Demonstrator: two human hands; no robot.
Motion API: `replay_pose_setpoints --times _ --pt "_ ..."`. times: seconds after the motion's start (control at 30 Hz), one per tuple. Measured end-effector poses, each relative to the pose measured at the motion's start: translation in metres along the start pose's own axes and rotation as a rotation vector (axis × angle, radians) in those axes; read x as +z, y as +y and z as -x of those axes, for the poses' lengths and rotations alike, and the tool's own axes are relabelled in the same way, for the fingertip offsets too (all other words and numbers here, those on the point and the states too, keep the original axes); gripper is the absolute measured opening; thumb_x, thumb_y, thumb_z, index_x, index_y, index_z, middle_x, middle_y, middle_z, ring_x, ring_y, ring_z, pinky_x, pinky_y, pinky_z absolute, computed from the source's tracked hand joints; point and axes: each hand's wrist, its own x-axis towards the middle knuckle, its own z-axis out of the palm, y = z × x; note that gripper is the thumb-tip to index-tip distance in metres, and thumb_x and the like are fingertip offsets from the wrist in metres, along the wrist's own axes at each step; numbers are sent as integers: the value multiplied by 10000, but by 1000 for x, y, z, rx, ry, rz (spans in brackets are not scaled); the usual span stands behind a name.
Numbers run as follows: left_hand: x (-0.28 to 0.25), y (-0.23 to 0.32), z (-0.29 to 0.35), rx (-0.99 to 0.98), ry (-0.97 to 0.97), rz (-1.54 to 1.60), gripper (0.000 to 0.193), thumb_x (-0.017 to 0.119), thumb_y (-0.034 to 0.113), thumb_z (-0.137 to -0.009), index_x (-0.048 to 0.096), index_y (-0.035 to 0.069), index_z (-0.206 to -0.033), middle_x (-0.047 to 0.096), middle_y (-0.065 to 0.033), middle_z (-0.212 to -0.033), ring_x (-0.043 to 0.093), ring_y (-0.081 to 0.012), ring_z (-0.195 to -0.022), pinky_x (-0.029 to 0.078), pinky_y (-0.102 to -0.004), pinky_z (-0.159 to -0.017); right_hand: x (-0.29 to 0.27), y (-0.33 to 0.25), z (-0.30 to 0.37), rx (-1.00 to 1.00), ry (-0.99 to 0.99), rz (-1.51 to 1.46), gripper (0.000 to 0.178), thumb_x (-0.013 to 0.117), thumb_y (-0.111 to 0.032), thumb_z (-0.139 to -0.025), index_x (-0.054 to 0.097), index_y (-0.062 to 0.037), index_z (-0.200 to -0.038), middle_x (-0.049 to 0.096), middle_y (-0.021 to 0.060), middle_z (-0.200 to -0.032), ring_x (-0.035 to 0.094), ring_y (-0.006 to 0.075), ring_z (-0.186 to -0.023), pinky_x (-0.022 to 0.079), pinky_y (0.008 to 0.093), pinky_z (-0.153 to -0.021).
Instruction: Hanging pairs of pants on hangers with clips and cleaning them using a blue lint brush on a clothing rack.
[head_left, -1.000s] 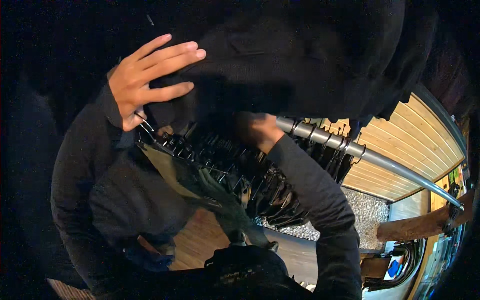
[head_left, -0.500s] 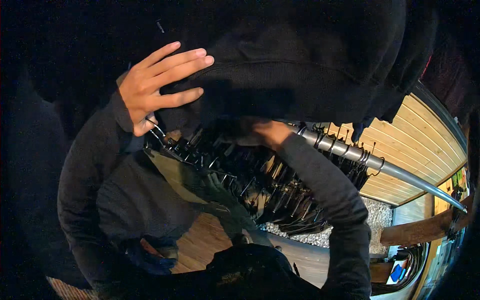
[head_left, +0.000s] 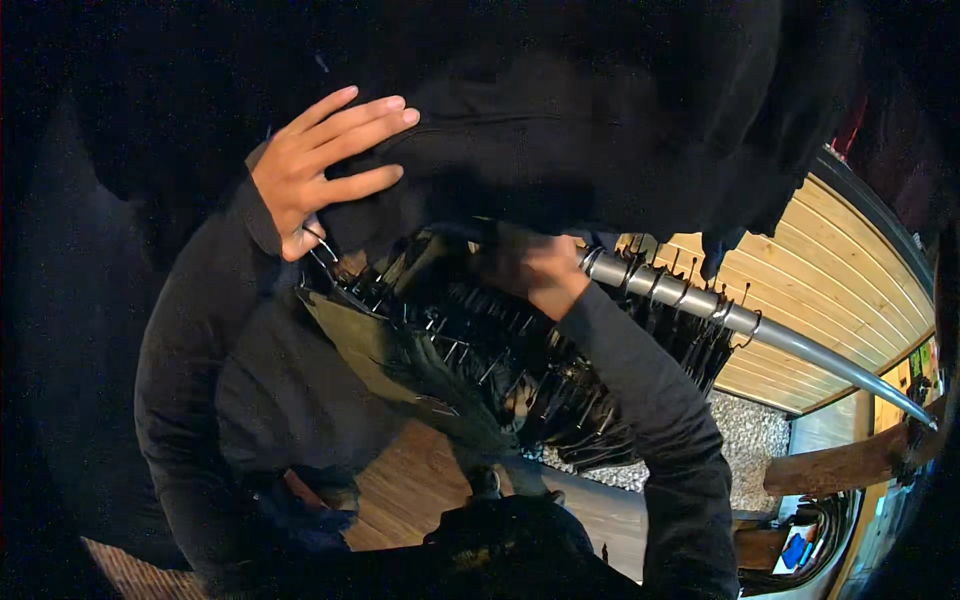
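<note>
Up top, black hoodie (head_left: 560, 130) hangs over metal rail (head_left: 700, 300), soft, floppy, prob light; left hand (head_left: 320, 175) fingers flat on it, right hand (head_left: 530, 272) blurred, can't tell grip—better taken by hanger hook.

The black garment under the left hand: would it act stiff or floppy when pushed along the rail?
Probably floppy: the black garment sags in soft folds under the left hand. Likely light, since it hangs from a thin wire hanger hook. It may snag, because other hangers crowd the metal rail.
</note>
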Motion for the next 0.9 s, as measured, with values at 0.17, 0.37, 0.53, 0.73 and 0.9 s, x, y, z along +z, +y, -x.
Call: replay_pose_setpoints --times 0.17,0.37,0.53,0.73,0.9 --pt "13 -13 32 -44 33 51 556 433 364 -791 579 90 -1253 448 -235 -1492 416 -426 -1397 277 -596 -1150 -62 -43 -17 180 -87 436 442 681 -539 -782 762 -142 -958 679 208 -1063 649 371 -941 507 499 -837" --pt "41 -29 61 -117 40 35 644 576 225 -611 577 84 -1240 433 -219 -1507 395 -405 -1416 280 -597 -1160 -97 -11 14 465 -87 257 558 729 -599 -691 768 -134 -999 706 191 -830 688 365 -845 538 435 -759" --pt "49 -41 88 -137 41 78 539 527 259 -722 572 75 -1226 448 -237 -1486 409 -437 -1397 286 -608 -1147 -110 4 41 505 -157 123 450 741 -455 -695 761 -122 -997 711 160 -825 684 333 -769 525 404 -707" --pt "103 -28 50 -204 226 76 797 703 239 -365 621 60 -1137 457 -227 -1462 388 -377 -1415 277 -557 -1177 -107 27 63 468 -111 144 419 738 -399 -696 743 -84 -972 680 161 -764 669 312 -703 516 393 -671" --pt "113 -19 17 -289 178 -8 711 706 134 -368 660 23 -1069 445 -293 -1427 346 -408 -1429 244 -574 -1186 -83 -29 46 359 127 560 488 681 -397 -800 644 -88 -1176 660 180 -1065 623 371 -990 484 470 -853"
